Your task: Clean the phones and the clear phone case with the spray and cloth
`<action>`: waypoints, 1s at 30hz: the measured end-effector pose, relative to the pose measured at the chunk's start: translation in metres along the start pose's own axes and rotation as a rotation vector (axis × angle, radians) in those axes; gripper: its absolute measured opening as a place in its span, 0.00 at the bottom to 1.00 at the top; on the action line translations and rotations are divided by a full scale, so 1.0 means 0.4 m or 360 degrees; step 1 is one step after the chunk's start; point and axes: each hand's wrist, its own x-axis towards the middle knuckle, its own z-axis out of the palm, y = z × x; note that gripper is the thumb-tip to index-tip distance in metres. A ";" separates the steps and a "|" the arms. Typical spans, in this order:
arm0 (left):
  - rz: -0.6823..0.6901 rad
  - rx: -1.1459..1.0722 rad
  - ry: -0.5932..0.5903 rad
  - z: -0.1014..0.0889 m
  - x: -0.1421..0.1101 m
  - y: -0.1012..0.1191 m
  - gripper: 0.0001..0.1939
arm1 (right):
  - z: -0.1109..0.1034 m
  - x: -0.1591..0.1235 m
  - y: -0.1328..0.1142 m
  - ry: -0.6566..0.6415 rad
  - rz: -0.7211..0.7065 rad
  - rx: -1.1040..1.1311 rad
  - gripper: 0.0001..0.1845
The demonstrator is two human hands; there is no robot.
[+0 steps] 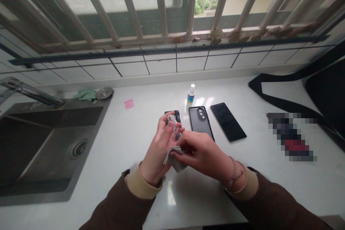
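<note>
A clear phone case (173,119) rests in my left hand (159,147), its fingers curled around the edges. My right hand (198,151) pinches a grey cloth (178,165) against the lower part of the case, hiding much of it. Behind my left fingers, a dark phone-shaped object (176,113) lies on the counter, partly covered. Just beyond my right hand is a black phone case (198,122) with a camera cutout. To its right lies a black phone (228,121), flat on the counter. A white spray bottle (191,95) stands upright behind the black case.
A sink (88,129) with a faucet (35,93) occupies the left side. On its rim are a green cloth (85,95) and a metal drain cover (105,93). A pink paper (128,104) lies on the counter. A black strap (280,78) and a blurred-out item (292,136) are at right.
</note>
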 end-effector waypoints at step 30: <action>0.0388 0.1385 -0.0718 -0.038 -0.009 -0.016 0.73 | -0.021 0.003 -0.006 0.0913 0.0749 0.0941 0.23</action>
